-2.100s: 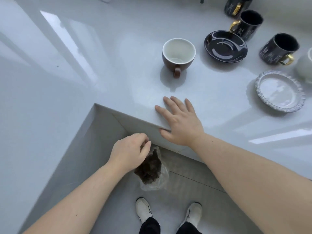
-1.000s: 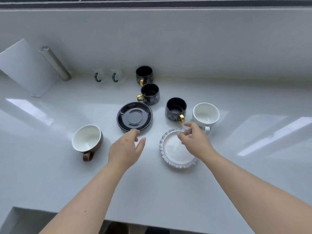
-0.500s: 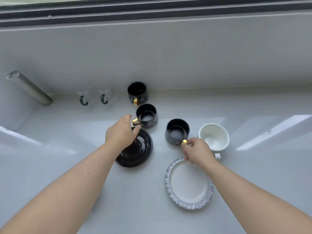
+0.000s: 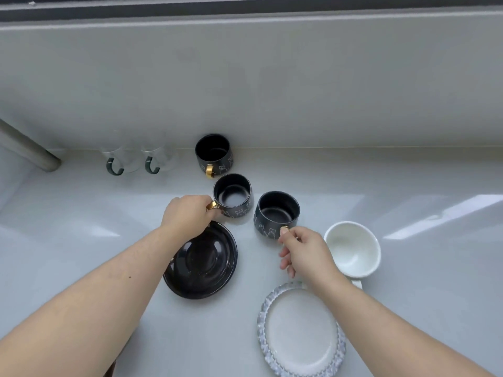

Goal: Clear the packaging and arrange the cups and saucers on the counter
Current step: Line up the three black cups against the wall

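Three black mugs with gold handles stand on the white counter (image 4: 408, 268). My left hand (image 4: 187, 214) grips the gold handle of the middle black mug (image 4: 232, 195). My right hand (image 4: 302, 253) pinches the gold handle of the right black mug (image 4: 276, 213). The third black mug (image 4: 213, 153) stands by the back wall. A black saucer (image 4: 202, 263) lies under my left wrist. A white saucer with a bluish frilled rim (image 4: 300, 331) lies at the front right, and a white cup (image 4: 352, 248) stands to the right of my right hand.
Two clear glass cups with dark green handles (image 4: 130, 163) stand at the back left by the wall. A grey metal tube (image 4: 25, 148) leans at the far left. The wall rises right behind the mugs.
My left hand left the packaging below the counter edge, came up onto the counter and closed on the middle mug's handle. My right hand took the right mug's handle. The view moved closer.
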